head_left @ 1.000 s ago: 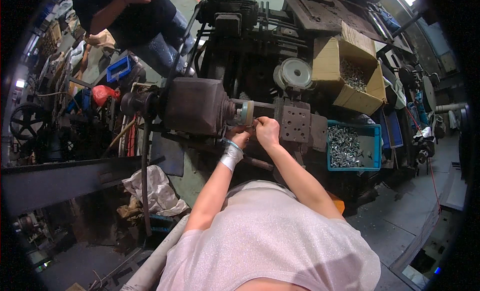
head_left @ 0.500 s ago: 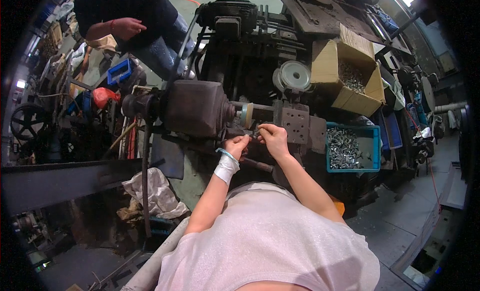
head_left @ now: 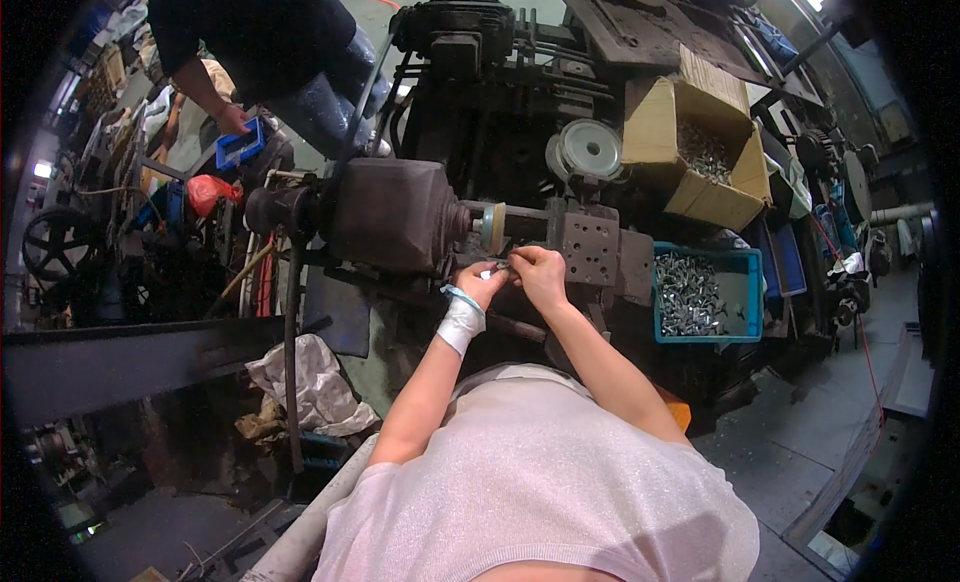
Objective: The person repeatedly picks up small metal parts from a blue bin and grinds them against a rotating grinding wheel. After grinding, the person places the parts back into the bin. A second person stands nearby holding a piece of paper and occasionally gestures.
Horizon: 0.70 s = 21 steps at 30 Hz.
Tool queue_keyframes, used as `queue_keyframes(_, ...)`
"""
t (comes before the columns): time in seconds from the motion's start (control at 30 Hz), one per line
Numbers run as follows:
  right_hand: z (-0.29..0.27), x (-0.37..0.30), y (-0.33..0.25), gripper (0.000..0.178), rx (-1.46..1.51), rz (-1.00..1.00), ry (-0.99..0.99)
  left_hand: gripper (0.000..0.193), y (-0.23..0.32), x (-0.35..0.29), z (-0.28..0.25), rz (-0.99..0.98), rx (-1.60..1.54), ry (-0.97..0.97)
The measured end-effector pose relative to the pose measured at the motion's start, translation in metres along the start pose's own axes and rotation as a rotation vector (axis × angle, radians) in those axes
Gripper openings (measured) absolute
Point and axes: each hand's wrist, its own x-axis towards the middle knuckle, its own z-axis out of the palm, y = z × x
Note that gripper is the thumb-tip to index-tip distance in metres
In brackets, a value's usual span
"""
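Observation:
My left hand (head_left: 477,284), with a white wrap and a pale blue band at the wrist, pinches a small shiny metal part (head_left: 502,266). Opposite it, my right hand (head_left: 541,276) has its thumb and fingers closed on the same part, whose exact shape is too small to tell. Both hands meet just in front of a round wheel (head_left: 494,229) with a tan rim, mounted on the shaft of a dark machine (head_left: 388,217). A steel block with holes (head_left: 590,248) stands right of my right hand.
A teal crate (head_left: 742,294) with many small metal parts stands at the right. Behind it is an open cardboard box (head_left: 715,204) holding more parts. Another person (head_left: 260,52) stands at the far left, one hand at a blue tray (head_left: 239,145). A crumpled white sack (head_left: 312,390) lies left.
My hands have drawn closer together around the small metal part, the left moving slightly right and up. The other person's hand has lowered to the blue tray.

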Motion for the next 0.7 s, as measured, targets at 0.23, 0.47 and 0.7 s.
queue_keyframes(0.23,0.01,0.023,0.012,0.015,-0.107,0.002,0.113,0.024,0.008,0.015,-0.004,0.041,0.094,-0.073)
queue_keyframes(0.47,0.013,0.016,-0.003,0.014,-0.13,0.008,0.138,0.022,-0.021,0.03,-0.006,-0.002,0.012,-0.037)
queue_keyframes(0.7,0.016,0.02,0.006,0.013,-0.042,0.021,0.168,0.022,-0.029,0.034,-0.003,-0.022,-0.085,-0.02)
